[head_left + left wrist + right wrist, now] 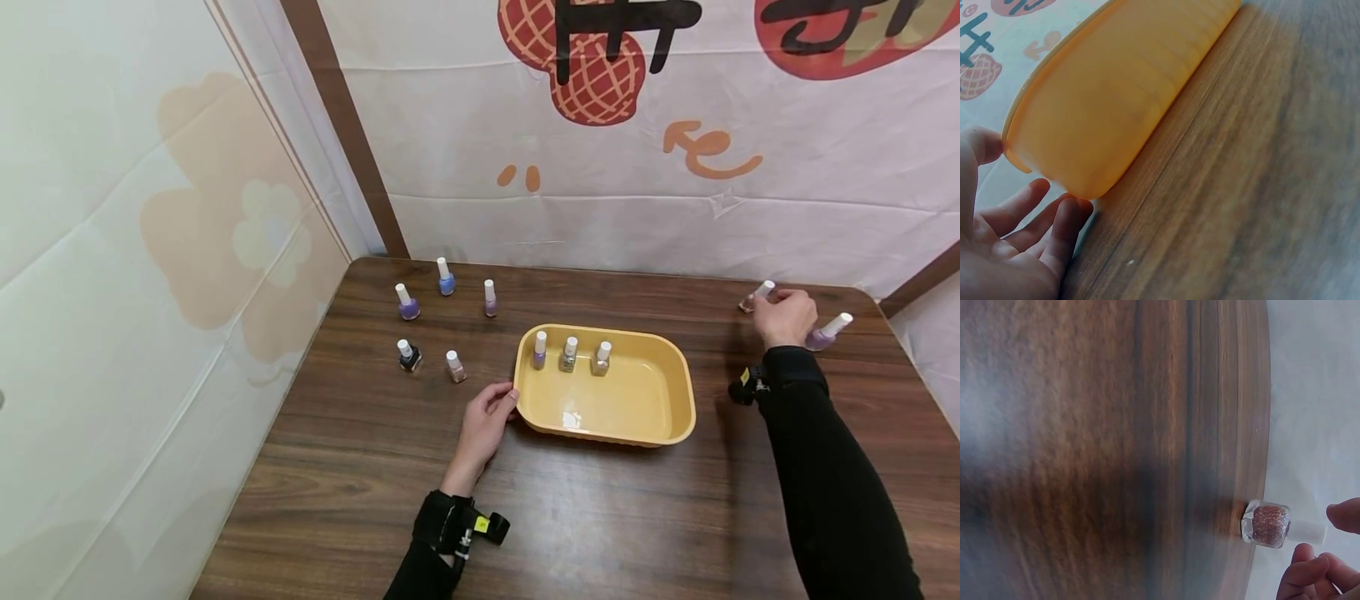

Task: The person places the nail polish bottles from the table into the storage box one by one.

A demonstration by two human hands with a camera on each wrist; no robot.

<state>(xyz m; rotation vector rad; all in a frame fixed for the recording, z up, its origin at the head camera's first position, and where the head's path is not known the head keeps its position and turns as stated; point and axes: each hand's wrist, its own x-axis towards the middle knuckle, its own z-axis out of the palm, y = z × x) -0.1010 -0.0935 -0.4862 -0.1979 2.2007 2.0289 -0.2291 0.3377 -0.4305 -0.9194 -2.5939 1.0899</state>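
My left hand (485, 421) holds the left end of a yellow plastic tray (637, 429); in the left wrist view the thumb is at the rim and fingertips touch the wall below. Three nail polish bottles stand inside along the back: a purple one (539, 357), a silvery one (568, 360) and a pale glittery one (601, 365). At the back right, my right hand (785, 318) is beside a white-capped nail polish bottle with pinkish-brown glitter (1270, 525). Its thumb and fingers stand around the cap, with a gap at the thumb.
A lilac nail polish bottle (821, 337) stands right of my right hand. Left of the tray stand several more: violet (408, 309), blue (447, 284), light purple (491, 307), black (410, 359) and pinkish (457, 372). A printed cloth (465, 125) hangs behind the wooden table (337, 500).
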